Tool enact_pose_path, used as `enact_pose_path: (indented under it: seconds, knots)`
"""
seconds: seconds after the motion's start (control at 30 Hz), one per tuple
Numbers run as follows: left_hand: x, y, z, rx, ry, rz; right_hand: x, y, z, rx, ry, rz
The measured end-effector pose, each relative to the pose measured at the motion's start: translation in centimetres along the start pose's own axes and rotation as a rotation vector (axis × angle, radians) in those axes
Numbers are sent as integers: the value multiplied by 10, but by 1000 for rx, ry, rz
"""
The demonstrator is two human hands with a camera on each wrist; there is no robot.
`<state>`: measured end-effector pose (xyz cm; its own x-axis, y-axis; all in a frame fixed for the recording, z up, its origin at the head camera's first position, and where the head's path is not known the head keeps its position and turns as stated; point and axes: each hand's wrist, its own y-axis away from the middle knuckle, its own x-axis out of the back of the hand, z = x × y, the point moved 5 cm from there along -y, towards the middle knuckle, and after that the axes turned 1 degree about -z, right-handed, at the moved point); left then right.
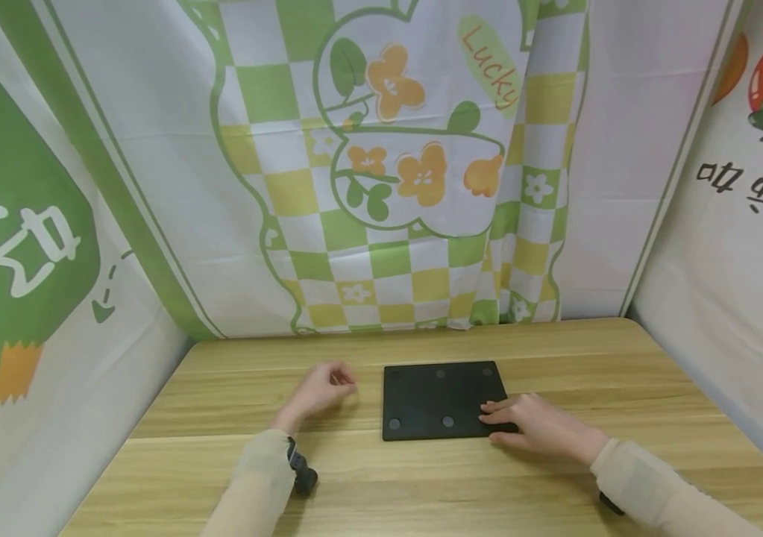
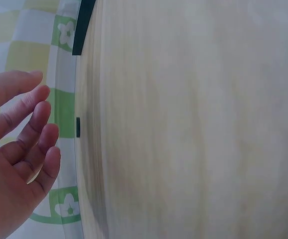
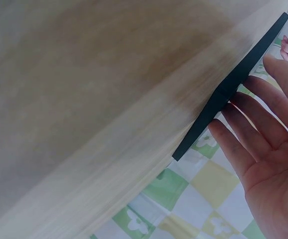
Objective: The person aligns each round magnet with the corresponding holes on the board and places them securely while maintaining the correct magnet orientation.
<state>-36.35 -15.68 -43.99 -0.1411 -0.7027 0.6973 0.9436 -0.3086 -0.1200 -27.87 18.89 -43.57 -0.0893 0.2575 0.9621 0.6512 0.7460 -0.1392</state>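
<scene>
A thin black rectangular panel (image 1: pixel 421 399) with several round grey pads on its upper face lies flat on the wooden table. My right hand (image 1: pixel 535 426) rests on its near right corner, fingertips on the upper face and thumb by the near edge. From the right wrist view, the panel (image 3: pixel 222 94) shows edge-on, with the extended fingers of the right hand (image 3: pixel 271 149) against it. To the left of the panel, apart from it, my left hand (image 1: pixel 322 388) hovers with loosely curled fingers. Nothing lies in the left hand (image 2: pixel 22 134) in its wrist view.
The wooden table (image 1: pixel 381 485) ends at the back against a hanging green and yellow checked cloth (image 1: pixel 415 261). Printed white cloth walls stand on the left (image 1: pixel 153 328) and right (image 1: pixel 703 276). Each forearm wears a band with a black device (image 1: pixel 302 470).
</scene>
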Motion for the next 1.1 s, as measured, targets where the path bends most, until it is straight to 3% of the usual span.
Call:
enact_pose_path:
  seconds: [0.2, 0.67, 1.1]
  knots:
    - [4, -1, -6, 42, -8, 17, -1, 0, 1, 4, 6, 4]
    - [11, -8, -20, 61, -22, 56, -2, 0, 2, 5, 12, 2]
    - [14, -14, -30, 115, 12, 39, 0, -1, -1, 40, 18, 20]
